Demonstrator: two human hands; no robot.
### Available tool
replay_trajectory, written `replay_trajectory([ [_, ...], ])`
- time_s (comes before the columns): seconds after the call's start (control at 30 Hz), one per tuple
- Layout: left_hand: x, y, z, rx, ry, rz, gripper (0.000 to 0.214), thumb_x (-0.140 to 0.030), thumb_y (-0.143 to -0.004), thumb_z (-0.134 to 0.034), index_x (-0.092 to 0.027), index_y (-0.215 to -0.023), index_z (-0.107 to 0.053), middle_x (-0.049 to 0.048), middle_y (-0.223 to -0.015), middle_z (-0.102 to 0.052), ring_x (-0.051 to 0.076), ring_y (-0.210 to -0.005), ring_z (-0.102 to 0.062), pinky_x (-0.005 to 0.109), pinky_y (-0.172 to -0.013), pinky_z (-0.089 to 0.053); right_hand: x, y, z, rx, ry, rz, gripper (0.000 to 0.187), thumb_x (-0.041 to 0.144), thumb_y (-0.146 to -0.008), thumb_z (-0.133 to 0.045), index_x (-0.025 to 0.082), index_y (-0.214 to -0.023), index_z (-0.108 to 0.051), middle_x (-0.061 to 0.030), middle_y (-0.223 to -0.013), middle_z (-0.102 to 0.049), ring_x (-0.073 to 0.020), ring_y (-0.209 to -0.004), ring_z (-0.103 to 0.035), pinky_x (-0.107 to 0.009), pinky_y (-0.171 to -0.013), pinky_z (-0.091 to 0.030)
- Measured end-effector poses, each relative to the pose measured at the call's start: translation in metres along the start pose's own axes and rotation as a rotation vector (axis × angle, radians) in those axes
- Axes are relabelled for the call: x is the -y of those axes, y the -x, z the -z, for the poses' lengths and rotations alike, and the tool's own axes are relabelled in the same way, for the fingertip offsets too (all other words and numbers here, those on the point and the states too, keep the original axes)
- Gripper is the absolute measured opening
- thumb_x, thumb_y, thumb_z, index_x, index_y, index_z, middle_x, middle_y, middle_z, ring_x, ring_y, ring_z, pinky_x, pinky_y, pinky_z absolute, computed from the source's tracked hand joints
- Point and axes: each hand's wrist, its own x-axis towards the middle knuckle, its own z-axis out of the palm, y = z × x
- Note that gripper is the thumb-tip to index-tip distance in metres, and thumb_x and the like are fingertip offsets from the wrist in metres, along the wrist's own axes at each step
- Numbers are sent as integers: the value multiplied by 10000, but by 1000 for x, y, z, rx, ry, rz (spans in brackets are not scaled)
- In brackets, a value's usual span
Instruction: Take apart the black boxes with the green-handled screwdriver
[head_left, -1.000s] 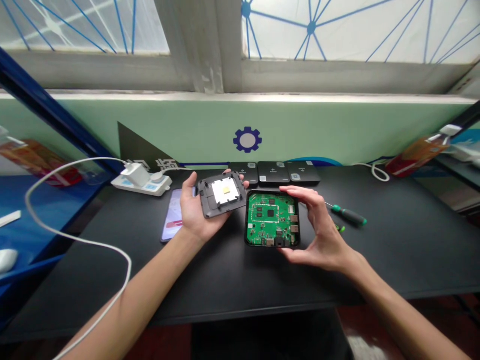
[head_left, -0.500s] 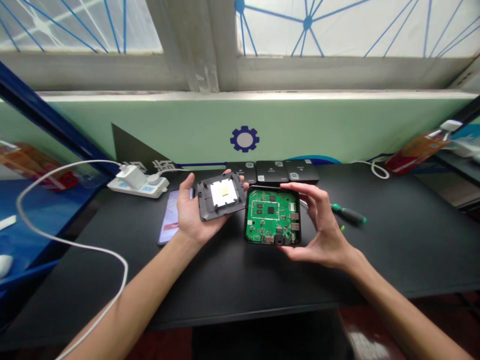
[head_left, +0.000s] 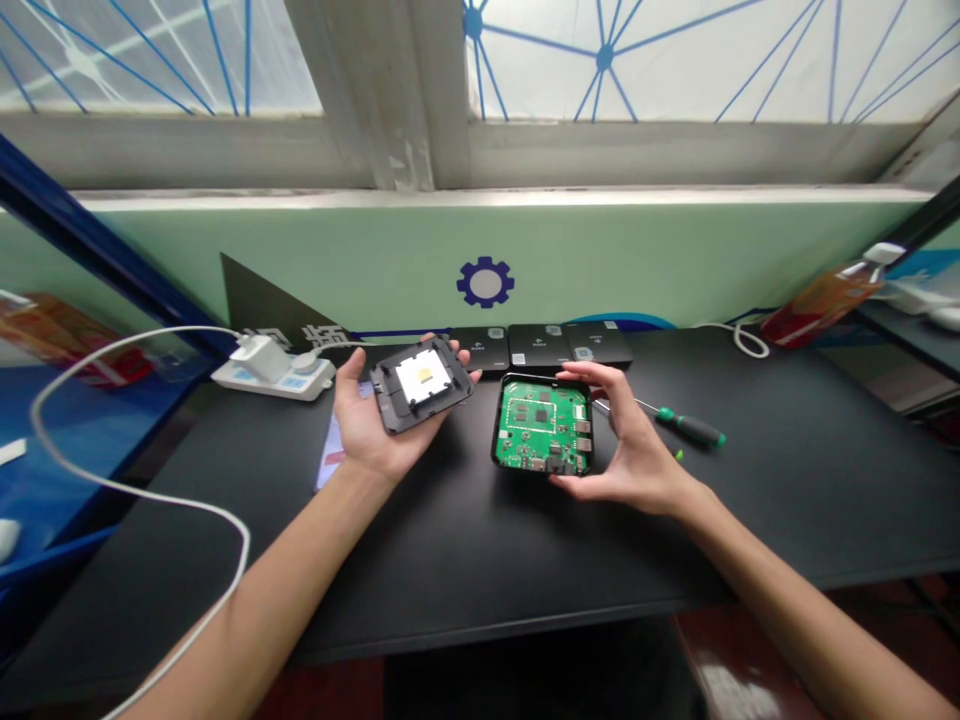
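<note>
On my left palm lies a black plastic cover (head_left: 390, 385), inner side up, with a white metal plate and a small yellowish pad on it. The fingers of my left hand (head_left: 382, 440) support it from below and behind; the thumb stands away at the left. My right hand (head_left: 637, 450) grips a black box housing (head_left: 495, 440) by its right side, thumb at the lower edge and fingers at the upper one. Inside the housing sits a green circuit board (head_left: 536, 425), facing up, with ports along its right and lower edges. A gap separates cover and housing.
A screwdriver (head_left: 694, 428) lies right of my right hand. Several flat black boxes (head_left: 540, 345) line the back. A phone (head_left: 328, 455) is partly hidden behind my left hand, near a white power strip (head_left: 300, 380). A white cable (head_left: 150, 487) crosses my left forearm.
My left hand has moved left with the cover, widening the gap to the housing. The housing in my right hand has tilted slightly; the view has shifted a little.
</note>
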Motion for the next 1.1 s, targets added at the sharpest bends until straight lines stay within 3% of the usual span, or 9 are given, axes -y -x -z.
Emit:
replay_trajectory([
  [0.13, -4, -3, 1, -2, 34, -38, 765, -630, -1067, -470, -78, -1585, -585, 270, -1412, -769, 438, -1361, -749, 629, -1086, -665, -15, -6, 1, 96, 93, -31, 1024, 346, -767, -976, 335, -1635, -434, -132, -1609, -550, -402, -1490, -554, -621, -1280, -452],
  [0.3, 0, 0, -1, -37, -4, -42, 703, -432, -1016, -511, -43, -1598, -575, 287, -1445, -755, 466, -1383, -735, 635, -1081, -667, -29, -15, 0, 226, 234, -65, 607, 454, -852, -944, 314, -1381, -683, -148, -1608, -572, -451, -1562, -484, -711, -1242, -404],
  [0.47, 3, 0, 4, -18, -23, 31, 770, -315, -923, -547, -89, -1659, -528, 248, -1472, -759, 466, -1379, -742, 696, -1168, -595, -35, -23, -2, 325, 302, -87, 434, 510, -929, -890, 292, -1277, -751, -153, -1697, -537, -449, -1588, -480, -719, -1281, -329],
  [0.63, 3, 0, 8, 5, -70, 79, 816, -296, -900, -533, -66, -1682, -488, 258, -1465, -761, 471, -1397, -729, 686, -1192, -578, -35, -32, -3, 366, 382, -54, 433, 558, -969, -846, 303, -1300, -735, -161, -1708, -532, -449, -1607, -430, -751, -1287, -289],
  [0.93, 8, 3, -2, -48, -66, 74, 901, -181, -804, -527, -29, -1689, -456, 258, -1445, -773, 444, -1345, -768, 638, -1144, -633, -31, -40, -7, 335, 520, -25, 432, 596, -1008, -791, 298, -1313, -725, -171, -1676, -570, -466, -1491, -490, -738, -1203, -366],
  [1.1, 10, 4, -4, -54, -88, 97, 865, -178, -804, -533, -29, -1655, -499, 254, -1411, -790, 450, -1305, -786, 676, -1144, -619, -27, -37, -7, 319, 573, -6, 470, 560, -1013, -802, 278, -1370, -684, -197, -1649, -573, -470, -1487, -495, -710, -1182, -390],
])
